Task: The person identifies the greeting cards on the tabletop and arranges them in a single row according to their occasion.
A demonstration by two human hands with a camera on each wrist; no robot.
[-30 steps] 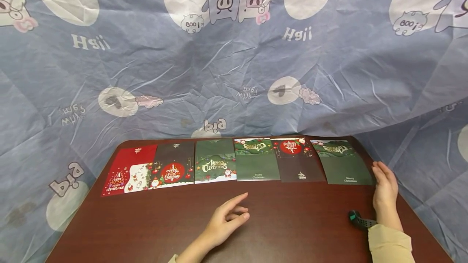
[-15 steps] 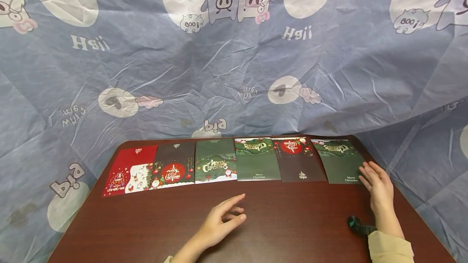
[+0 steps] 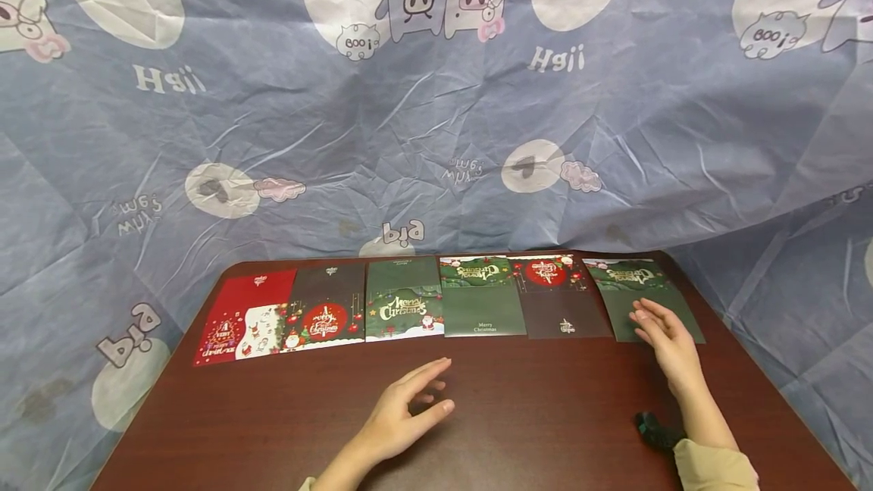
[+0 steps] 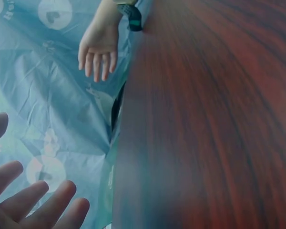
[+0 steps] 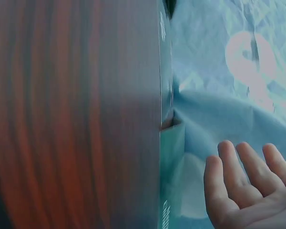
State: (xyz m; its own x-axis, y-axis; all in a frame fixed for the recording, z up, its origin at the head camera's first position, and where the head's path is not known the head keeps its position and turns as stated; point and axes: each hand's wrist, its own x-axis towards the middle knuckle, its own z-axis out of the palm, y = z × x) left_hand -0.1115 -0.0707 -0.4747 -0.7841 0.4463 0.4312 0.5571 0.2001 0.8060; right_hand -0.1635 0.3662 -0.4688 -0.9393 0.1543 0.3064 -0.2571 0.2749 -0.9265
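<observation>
My right hand [image 3: 671,347] is held over the lower right part of the rightmost green Christmas card [image 3: 630,301], hiding its printed words. Its fingers are extended and grip nothing; whether they touch the card I cannot tell. In the right wrist view the fingers [image 5: 243,171] look loosely straight, above the green card [image 5: 171,167]. My left hand [image 3: 405,415] hovers over the front middle of the table [image 3: 532,415], thumb apart from the fingers, holding nothing. The left wrist view has its spread fingers [image 4: 43,200] at bottom left, and the right hand farther off.
Along the table's back lie a red card [image 3: 248,317], a dark grey card [image 3: 327,309], a green card [image 3: 404,301], another green card [image 3: 484,309] and an upside-down dark grey card [image 3: 566,313]. A black band [image 3: 655,430] is on the right wrist. Patterned blue-grey cloth [image 3: 436,120] hangs behind.
My right hand has moved left, from beside the rightmost green card to over it. The left hand has drifted slightly left. The cards lie as before.
</observation>
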